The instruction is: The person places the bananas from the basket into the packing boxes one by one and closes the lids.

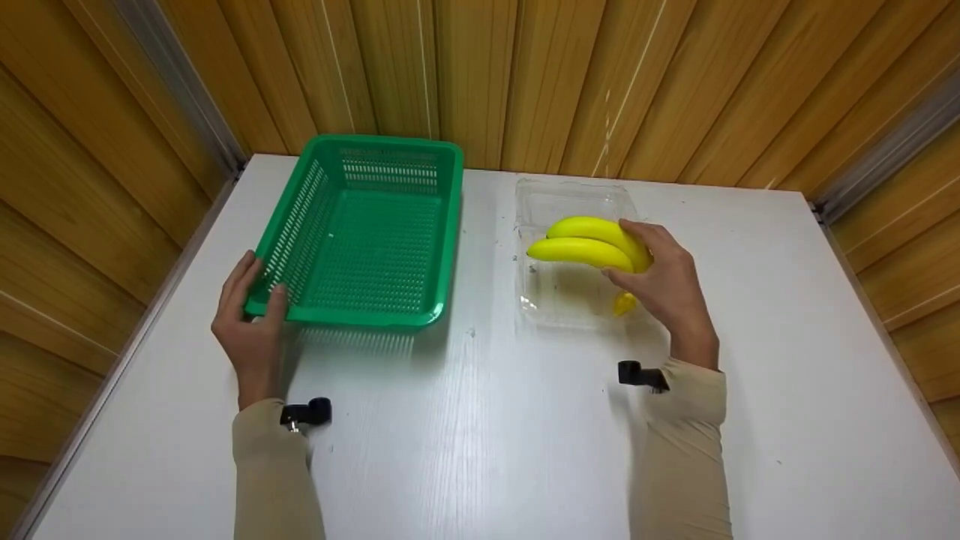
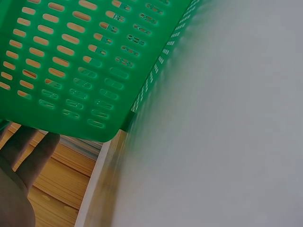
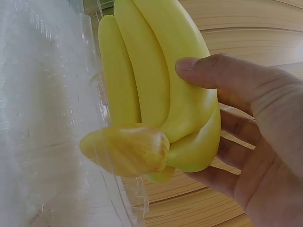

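A bunch of yellow bananas [image 1: 585, 250] is held by my right hand [image 1: 667, 289], the thumb on the near side and the fingers around the far side. In the right wrist view, the thick stem end [image 3: 125, 150] points away from the palm, towards a clear plastic container [image 1: 559, 313]. From the head view, the bananas overlap this container. On the left, my left hand [image 1: 251, 341] grips the near left corner of a green slotted basket [image 1: 360, 318], thumb over the near rim and fingers along the left side. The basket's inside shows only its perforated floor and walls.
All this is on a white table [image 1: 480, 450] with wood-panelled walls [image 1: 480, 82] at the back and both sides. The basket and the container stand near the back edge, with a strip of white tabletop between them. Small black wrist cameras [image 1: 307, 412] sit at both sleeves.
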Demonstrator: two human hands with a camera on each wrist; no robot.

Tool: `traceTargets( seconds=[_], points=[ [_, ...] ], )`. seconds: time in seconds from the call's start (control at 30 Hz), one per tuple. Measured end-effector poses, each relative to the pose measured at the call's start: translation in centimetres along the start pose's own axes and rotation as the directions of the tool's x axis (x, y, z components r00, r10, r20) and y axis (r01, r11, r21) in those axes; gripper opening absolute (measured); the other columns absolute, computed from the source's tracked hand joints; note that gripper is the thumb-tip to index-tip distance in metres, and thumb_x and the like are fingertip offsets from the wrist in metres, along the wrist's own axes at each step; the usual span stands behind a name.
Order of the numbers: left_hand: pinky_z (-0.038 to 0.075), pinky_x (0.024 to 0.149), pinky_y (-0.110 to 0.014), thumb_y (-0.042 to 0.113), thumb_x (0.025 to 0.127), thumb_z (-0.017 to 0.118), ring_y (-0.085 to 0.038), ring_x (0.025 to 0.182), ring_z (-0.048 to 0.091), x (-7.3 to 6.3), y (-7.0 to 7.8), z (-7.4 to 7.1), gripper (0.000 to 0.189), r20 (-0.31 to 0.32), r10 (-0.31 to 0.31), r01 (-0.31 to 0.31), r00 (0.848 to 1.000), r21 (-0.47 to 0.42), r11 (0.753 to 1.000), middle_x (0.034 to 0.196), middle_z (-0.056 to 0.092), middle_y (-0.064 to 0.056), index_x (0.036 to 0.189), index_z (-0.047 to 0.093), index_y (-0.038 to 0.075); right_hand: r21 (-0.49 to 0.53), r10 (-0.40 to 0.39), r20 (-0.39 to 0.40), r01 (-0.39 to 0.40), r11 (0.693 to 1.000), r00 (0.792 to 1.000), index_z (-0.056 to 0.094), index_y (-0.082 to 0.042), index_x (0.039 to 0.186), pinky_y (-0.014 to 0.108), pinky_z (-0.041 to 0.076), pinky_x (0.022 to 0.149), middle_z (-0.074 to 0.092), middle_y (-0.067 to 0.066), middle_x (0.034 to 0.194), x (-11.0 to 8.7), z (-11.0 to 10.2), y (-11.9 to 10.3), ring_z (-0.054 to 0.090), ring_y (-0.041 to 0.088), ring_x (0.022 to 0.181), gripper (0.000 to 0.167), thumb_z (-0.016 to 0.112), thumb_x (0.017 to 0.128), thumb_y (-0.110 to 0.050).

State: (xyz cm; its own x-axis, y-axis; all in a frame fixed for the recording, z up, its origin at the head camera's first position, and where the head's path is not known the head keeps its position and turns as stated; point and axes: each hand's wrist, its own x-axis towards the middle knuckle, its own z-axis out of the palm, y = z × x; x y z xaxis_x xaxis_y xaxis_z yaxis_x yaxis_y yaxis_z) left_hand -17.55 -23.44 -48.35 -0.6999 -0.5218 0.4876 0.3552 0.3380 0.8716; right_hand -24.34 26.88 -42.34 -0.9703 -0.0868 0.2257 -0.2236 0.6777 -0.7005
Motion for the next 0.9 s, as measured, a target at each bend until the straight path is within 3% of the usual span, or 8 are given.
traceTargets(
  seconds=[0.2,0.9],
  points=[
    [0.043,0.116,-0.031,-0.009,0.095,0.069,-0.028,0.143,0.053,0.03,0.21,0.04,0.042,-0.005,0.024,-0.024,1.000,-0.007,1.000,0.149,0.059,-0.021,0.136,0.066,-0.011,0.008,-0.002,0.004,0.002,1.000,1.000,0.054,-0.005,0.155,0.052,0.042,0.117,0.053,0.016,0.153,0.14,0.18,0.38,0.052,0.036,0.135,0.072,0.084,0.090,-0.006],
    [0.042,0.117,-0.032,-0.007,0.096,0.069,-0.025,0.144,0.052,0.02,0.19,-0.02,0.043,0.003,0.012,-0.012,1.000,-0.009,1.000,0.151,0.059,-0.018,0.138,0.065,-0.009,-0.008,0.057,0.045,-0.056,0.998,0.997,0.052,-0.009,0.157,0.052,0.036,0.122,0.051,0.014,0.156,0.28,0.42,0.74,0.048,0.036,0.141,0.072,0.083,0.092,-0.008]
  ],
)
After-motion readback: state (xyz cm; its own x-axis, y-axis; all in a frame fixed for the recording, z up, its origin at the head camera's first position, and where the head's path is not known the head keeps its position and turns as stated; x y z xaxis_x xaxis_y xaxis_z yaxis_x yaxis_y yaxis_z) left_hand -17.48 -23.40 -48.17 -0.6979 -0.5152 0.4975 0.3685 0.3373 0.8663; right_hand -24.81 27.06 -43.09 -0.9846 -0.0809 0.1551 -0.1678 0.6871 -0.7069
